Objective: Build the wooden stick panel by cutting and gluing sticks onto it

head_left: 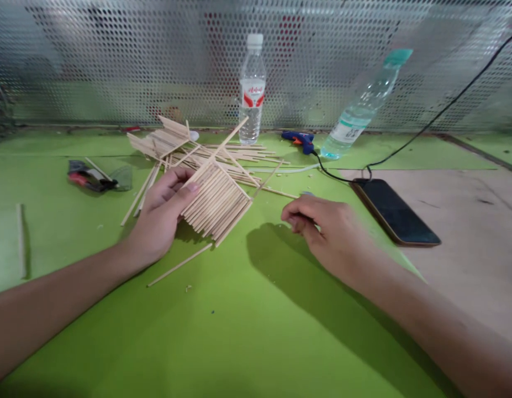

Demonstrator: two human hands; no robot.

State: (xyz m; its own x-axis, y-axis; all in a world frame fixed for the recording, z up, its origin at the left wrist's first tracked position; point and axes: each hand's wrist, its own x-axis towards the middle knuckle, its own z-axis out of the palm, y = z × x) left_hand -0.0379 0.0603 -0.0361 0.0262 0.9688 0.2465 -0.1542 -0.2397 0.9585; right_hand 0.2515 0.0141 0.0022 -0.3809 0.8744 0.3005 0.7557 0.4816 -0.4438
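My left hand (pixel 167 207) grips the left edge of a panel of thin wooden sticks (pixel 218 202), thumb on top. The sticks lie side by side, and a few longer ones jut out at its corners. To the right, my right hand (pixel 317 221) hovers over the green table, thumb and fingers pinched together; whatever may be between them is hidden. Behind the panel lies a loose pile of wooden sticks (pixel 256 155), with a second stick structure (pixel 164 138) to its left. One loose stick (pixel 179 265) rests just in front of the panel.
A clear bottle with a white cap (pixel 251 94) stands at the back; a green-capped bottle (pixel 365 108) leans right. Near it lies a blue glue gun (pixel 299 139) with a black cord. A phone (pixel 396 213) is at right, a red-and-black tool (pixel 92 177) at left.
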